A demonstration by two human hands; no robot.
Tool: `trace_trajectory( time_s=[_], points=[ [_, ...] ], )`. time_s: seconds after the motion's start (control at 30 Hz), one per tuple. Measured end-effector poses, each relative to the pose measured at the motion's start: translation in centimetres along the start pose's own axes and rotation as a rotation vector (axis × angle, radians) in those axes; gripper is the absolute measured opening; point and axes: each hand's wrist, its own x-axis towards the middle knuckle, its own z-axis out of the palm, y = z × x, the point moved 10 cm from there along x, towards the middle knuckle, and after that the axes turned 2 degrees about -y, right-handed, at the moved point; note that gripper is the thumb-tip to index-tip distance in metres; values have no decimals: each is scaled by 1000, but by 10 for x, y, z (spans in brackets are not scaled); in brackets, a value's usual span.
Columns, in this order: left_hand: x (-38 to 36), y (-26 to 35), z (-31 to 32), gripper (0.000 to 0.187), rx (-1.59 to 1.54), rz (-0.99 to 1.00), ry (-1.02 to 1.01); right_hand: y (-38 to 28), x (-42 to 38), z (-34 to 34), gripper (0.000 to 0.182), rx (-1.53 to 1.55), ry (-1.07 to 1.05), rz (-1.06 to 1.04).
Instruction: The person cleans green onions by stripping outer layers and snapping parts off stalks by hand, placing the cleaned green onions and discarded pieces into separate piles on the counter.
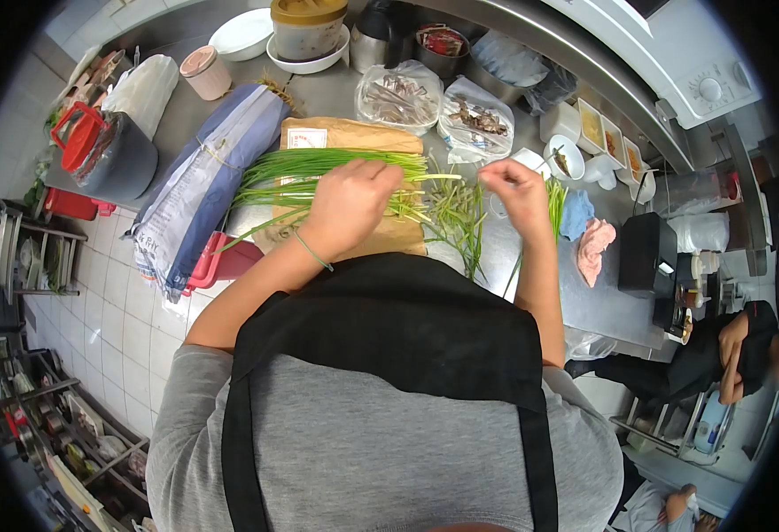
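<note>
A pile of long spring onions lies across brown paper on the steel counter. Above the pile, my left hand is closed on a spring onion, whose pale end sticks out to the right. My right hand is raised just beyond that end, thumb and fingers pinched together; what they hold, if anything, is too small to make out. Between and below the hands is a loose heap of green trimmings. More green stalks lie to the right of my right wrist.
A long paper-wrapped bundle lies at left, near a grey bin with a red lid. Plastic bags and bowls line the back. Blue cloth and pink cloth lie at right. Another person is at far right.
</note>
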Motion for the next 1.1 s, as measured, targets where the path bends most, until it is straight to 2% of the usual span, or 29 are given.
trace_trajectory(
  time_s=[0.03,0.13,0.17,0.27,0.37,0.47,0.57,0.67,0.77,0.87,0.9,1.03,1.1],
  points=[
    [0,-3,-1,10,12,-8,-3,6,0,-10,16,-30,35,51],
    [1,2,1,10,41,32,-23,-48,-4,-6,21,-275,67,-347],
    [2,8,0,10,41,67,-11,-63,-7,8,18,-361,14,-407],
    [3,24,-1,11,44,145,5,-73,-14,57,16,-525,-146,-425],
    [3,28,1,12,53,163,-16,-47,-14,86,20,-529,-348,-285],
    [0,15,-4,10,76,140,-29,-49,-16,69,19,-611,-361,-304],
    [-2,-7,-9,8,88,71,-7,-24,-11,30,13,-708,-241,-167],
    [0,-15,-15,9,80,20,17,-6,-13,10,14,-490,-134,83],
    [3,-10,-17,10,92,14,10,-42,-14,21,23,-186,-8,-289],
    [3,-7,-14,10,91,19,4,-27,-6,41,28,46,-17,-207],
    [3,-5,-13,10,85,21,8,-34,-7,50,20,0,-37,-165],
    [3,3,-11,6,86,51,36,-46,-4,69,19,-151,-7,-198],
    [2,2,-13,9,89,36,10,-21,3,62,19,80,-19,-93]
  ],
)
